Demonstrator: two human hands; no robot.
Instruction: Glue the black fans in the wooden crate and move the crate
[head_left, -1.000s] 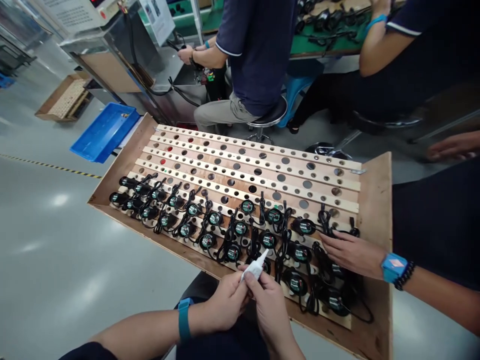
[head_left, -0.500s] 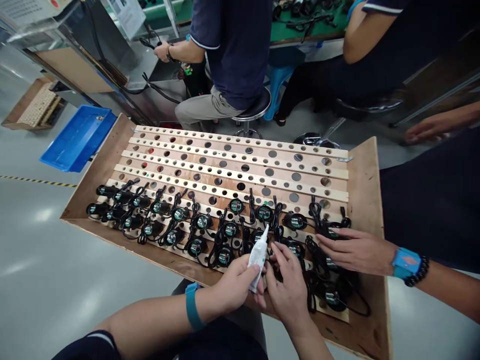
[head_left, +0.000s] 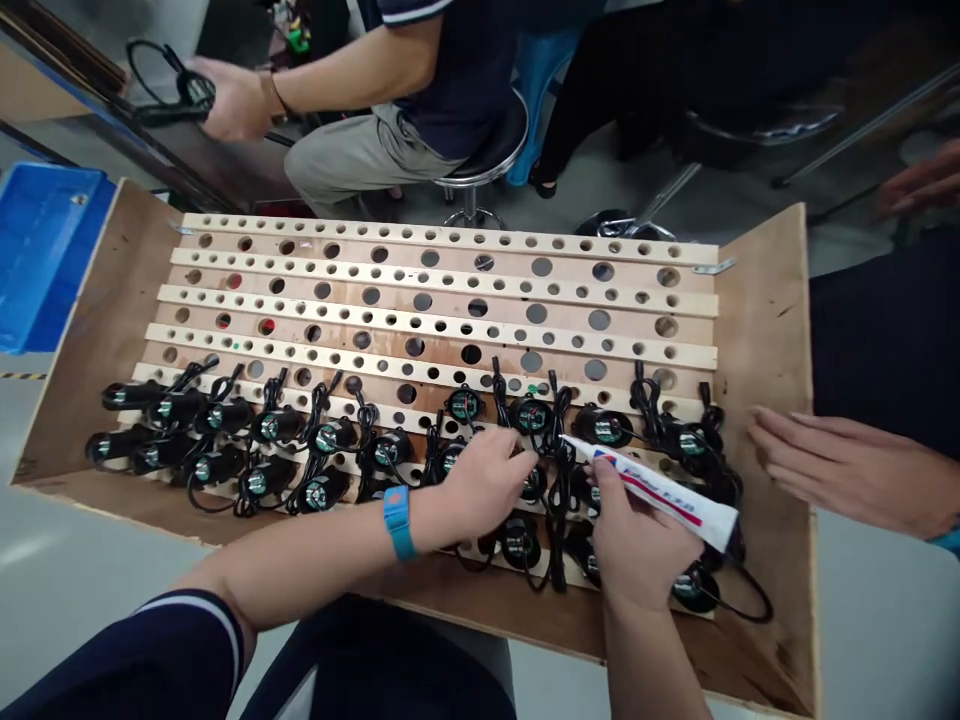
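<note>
My right hand (head_left: 645, 545) grips a white tube (head_left: 667, 492) with red and blue print, its thin nozzle pointing left over the black parts. My left hand (head_left: 487, 482) is closed above the lower rows, near a round black part (head_left: 533, 414) with a green board inside; whatever its fingers pinch is too small to make out. Several such parts with bundled black cables, like the one at the left (head_left: 277, 424), sit in a wooden tray (head_left: 97, 290) fitted with strips full of holes.
At the right wall of the tray is another person's hand (head_left: 855, 470). A seated person holds a black cabled part (head_left: 196, 90) at the upper left. A blue bin (head_left: 45, 250) stands left of the tray; a stool (head_left: 480, 180) is behind it.
The tube has gone from my left hand to my right hand. My left hand has closed over the parts. The other person's hand has moved right, off the parts, and the view is closer.
</note>
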